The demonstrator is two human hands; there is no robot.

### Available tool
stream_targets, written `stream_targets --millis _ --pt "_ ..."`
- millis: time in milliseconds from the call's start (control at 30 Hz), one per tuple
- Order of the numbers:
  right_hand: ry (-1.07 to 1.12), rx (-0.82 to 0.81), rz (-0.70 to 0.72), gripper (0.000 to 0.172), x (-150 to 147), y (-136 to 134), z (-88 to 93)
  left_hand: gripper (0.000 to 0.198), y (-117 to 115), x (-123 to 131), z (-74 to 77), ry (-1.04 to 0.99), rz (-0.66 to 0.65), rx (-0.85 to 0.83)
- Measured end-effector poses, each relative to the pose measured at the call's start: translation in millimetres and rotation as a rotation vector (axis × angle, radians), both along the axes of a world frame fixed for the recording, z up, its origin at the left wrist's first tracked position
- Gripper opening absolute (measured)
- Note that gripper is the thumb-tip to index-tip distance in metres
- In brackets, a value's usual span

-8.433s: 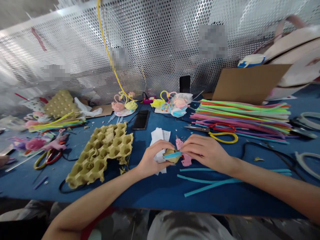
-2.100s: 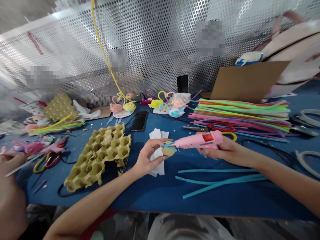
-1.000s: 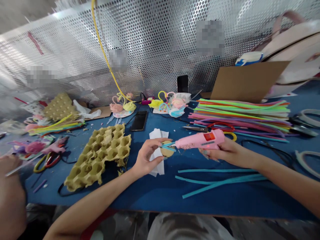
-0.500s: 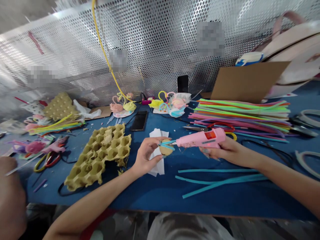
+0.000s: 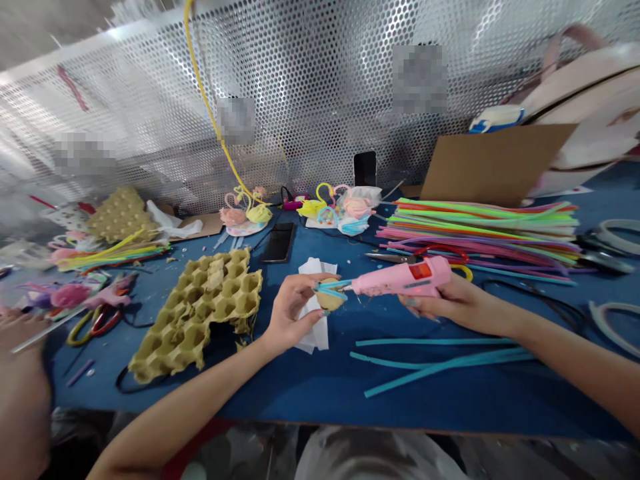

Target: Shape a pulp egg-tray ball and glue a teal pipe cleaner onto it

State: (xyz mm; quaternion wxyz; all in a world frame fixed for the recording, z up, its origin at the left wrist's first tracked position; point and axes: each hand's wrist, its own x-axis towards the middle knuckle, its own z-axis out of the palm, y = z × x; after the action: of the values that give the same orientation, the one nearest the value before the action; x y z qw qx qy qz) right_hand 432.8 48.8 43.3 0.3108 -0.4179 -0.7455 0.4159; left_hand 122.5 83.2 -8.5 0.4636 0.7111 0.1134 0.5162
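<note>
Between the thumb and fingers of my left hand (image 5: 295,310) is a small egg-carton cup (image 5: 330,301) with light-blue pipe cleaner (image 5: 333,287) laid along it. My right hand (image 5: 450,300) is wrapped round the handle of a pink hot glue gun (image 5: 400,279). The gun points left, its metal nozzle at the blue strip on the cup; whether they touch I cannot tell. Below my left hand lies a white paper (image 5: 317,330). Several loose blue pipe cleaners (image 5: 425,367) rest on the table nearer to me.
A torn egg carton (image 5: 200,310) lies left of my hands, a black phone (image 5: 279,242) behind them. Scissors (image 5: 390,258) and a pile of coloured pipe cleaners (image 5: 480,230) are at the right. Finished pipe-cleaner swans (image 5: 335,207) stand behind. Another person's arm (image 5: 23,380) reaches in at far left.
My left hand has turned the cup slightly under the nozzle. The glue gun stays almost still. At far left, the other person's hand has come further into view.
</note>
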Motion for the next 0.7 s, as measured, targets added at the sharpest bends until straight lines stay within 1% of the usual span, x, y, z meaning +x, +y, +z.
stream_targets --millis 100,500,700 --pt "-0.011 -0.011 0.032 0.041 -0.8 0.0 1.6 0.039 -0.6 0.3 1.1 -0.017 -0.019 -0.023" --pt "0.0 -0.019 0.024 0.044 1.0 0.4 0.9 0.038 -2.3 0.6 3.8 -0.031 -0.014 -0.033" --pt "-0.006 -0.028 0.017 0.045 -0.1 0.4 1.5 0.04 -3.1 1.4 4.3 -0.05 -0.003 -0.085"
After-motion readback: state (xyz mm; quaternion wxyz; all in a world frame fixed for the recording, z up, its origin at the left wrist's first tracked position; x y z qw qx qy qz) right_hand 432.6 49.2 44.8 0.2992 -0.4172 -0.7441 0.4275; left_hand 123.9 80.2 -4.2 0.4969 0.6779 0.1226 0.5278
